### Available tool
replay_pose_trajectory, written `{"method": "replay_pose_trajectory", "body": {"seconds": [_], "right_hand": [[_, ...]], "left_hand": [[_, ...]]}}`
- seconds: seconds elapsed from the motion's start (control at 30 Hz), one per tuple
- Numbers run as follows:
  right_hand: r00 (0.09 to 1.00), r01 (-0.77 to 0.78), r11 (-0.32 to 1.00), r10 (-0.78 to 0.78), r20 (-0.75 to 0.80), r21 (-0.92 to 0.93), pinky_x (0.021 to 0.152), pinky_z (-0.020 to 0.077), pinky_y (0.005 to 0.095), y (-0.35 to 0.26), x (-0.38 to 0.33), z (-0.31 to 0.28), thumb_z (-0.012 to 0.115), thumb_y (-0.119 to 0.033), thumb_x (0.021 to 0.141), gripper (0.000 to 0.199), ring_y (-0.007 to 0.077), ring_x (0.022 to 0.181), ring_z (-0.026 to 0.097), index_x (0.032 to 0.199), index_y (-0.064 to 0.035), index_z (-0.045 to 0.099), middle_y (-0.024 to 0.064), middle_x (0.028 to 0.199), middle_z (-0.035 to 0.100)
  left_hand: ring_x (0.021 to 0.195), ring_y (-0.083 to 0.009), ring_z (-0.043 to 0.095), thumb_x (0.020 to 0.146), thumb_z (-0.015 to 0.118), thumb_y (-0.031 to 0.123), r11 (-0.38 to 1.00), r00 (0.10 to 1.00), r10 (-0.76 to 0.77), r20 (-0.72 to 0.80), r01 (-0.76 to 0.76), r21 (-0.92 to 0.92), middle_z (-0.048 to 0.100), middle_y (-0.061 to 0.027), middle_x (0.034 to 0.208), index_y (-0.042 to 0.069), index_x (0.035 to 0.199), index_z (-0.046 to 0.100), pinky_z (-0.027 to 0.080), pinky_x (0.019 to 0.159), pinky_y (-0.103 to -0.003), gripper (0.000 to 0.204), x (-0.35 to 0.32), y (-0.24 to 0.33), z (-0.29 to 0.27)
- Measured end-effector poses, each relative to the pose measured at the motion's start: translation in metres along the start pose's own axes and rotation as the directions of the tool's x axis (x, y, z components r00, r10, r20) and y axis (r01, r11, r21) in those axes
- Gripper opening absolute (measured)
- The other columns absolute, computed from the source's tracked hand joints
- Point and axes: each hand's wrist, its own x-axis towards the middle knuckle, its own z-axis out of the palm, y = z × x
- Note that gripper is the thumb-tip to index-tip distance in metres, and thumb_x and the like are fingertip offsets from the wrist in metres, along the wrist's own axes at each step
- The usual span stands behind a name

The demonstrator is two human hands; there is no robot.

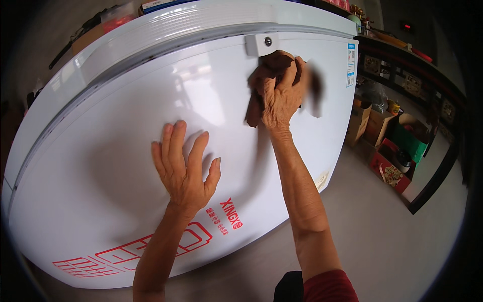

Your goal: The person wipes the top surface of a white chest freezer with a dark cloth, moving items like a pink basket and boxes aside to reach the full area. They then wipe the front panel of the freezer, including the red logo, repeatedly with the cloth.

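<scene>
A white chest freezer point(126, 136) with red markings low on its front fills much of the view. Against its front panel, just below the lock block point(262, 44), my right hand point(284, 95) presses a dark brown cloth point(255, 98). The fingers are bent over the bunched cloth, and one loose corner hangs down on the left. My left hand point(185, 163) is lower and to the left, fingers spread, with nothing in it. It is at the panel's surface; whether the palm touches is hidden.
Things lie on the freezer's lid, among them a clear tub with red contents point(118, 20). To the right stands a dark wooden table point(432, 85), with cardboard boxes point(377, 126) and a red box point(390, 166) on the floor beneath it.
</scene>
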Motion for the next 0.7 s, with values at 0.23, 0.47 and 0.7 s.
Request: {"method": "replay_pose_trajectory", "body": {"seconds": [0.23, 0.47, 0.7], "right_hand": [[0.998, -0.054, 0.995, 0.052, -0.017, -0.079, 0.103, 0.0231, 0.0526, 0.046, 0.047, -0.005, 0.052, -0.033, 0.089, 0.052, 0.0353, 0.132, 0.026, 0.135, -0.0118, 0.039, 0.0178, 0.14, 0.03], [0.982, -0.181, 0.978, 0.174, -0.073, -0.106, 0.104, 0.0224, 0.053, 0.098, 0.089, -0.009, 0.048, -0.055, 0.088, 0.065, 0.0347, 0.132, 0.026, 0.137, -0.0142, 0.036, 0.0154, 0.141, 0.031], [0.953, -0.285, 0.931, 0.25, -0.172, -0.228, 0.1, 0.0301, 0.0531, 0.137, 0.11, -0.021, 0.048, -0.048, 0.092, 0.059, 0.0376, 0.128, 0.033, 0.137, -0.011, 0.037, 0.0176, 0.139, 0.034]], "left_hand": [[0.136, -0.0408, 0.022, 0.076, 0.071, 0.022, 0.986, 0.998, -0.037, 0.046, 0.029, 0.167, 0.029, -0.0211, 0.145, 0.008, 0.13, 0.05, 0.016, 0.106, -0.061, 0.06, 0.003, 0.009, 0.011], [0.136, -0.043, 0.021, 0.074, 0.072, 0.024, 0.977, 0.997, -0.034, 0.071, 0.018, 0.215, 0.028, -0.0225, 0.145, 0.008, 0.13, 0.049, 0.016, 0.105, -0.063, 0.063, -0.001, 0.007, 0.014], [0.136, -0.0449, 0.022, 0.073, 0.071, 0.025, 0.959, 0.997, -0.041, 0.069, 0.02, 0.282, 0.027, -0.0235, 0.146, 0.009, 0.131, 0.048, 0.017, 0.104, -0.063, 0.065, 0.002, 0.011, 0.017]]}}
